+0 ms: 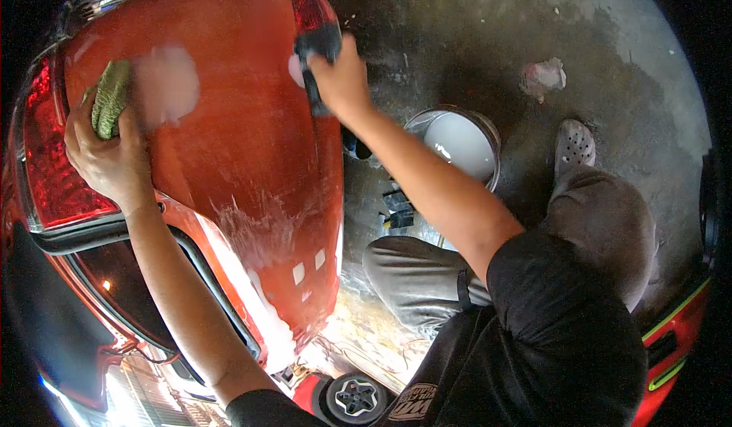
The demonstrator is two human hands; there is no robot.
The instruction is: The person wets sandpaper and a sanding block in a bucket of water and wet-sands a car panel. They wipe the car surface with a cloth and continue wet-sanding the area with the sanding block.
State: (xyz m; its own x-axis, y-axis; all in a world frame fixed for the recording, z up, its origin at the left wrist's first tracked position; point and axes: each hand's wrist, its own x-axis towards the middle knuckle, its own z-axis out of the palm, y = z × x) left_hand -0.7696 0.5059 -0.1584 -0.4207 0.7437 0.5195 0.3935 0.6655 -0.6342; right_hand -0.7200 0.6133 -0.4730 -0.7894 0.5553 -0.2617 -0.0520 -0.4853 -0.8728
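Note:
An orange-red car body panel (221,122) fills the left and middle, with a pale patch (166,84) and whitish smears on it. My left hand (109,149) is closed round a folded green cloth (111,99), held against the panel between the large red tail light (57,156) and the pale patch. My right hand (341,82) is wrapped round a dark block (319,49), blurred by motion, at the panel's far edge near a smaller red light (311,11).
A bucket of whitish liquid (460,146) stands on the wet floor (457,38) beside the panel. Dark pieces (397,207) lie near it. A pale scrap (544,78) is further right, past my shoe (576,145). A wheel (356,399) shows at the bottom.

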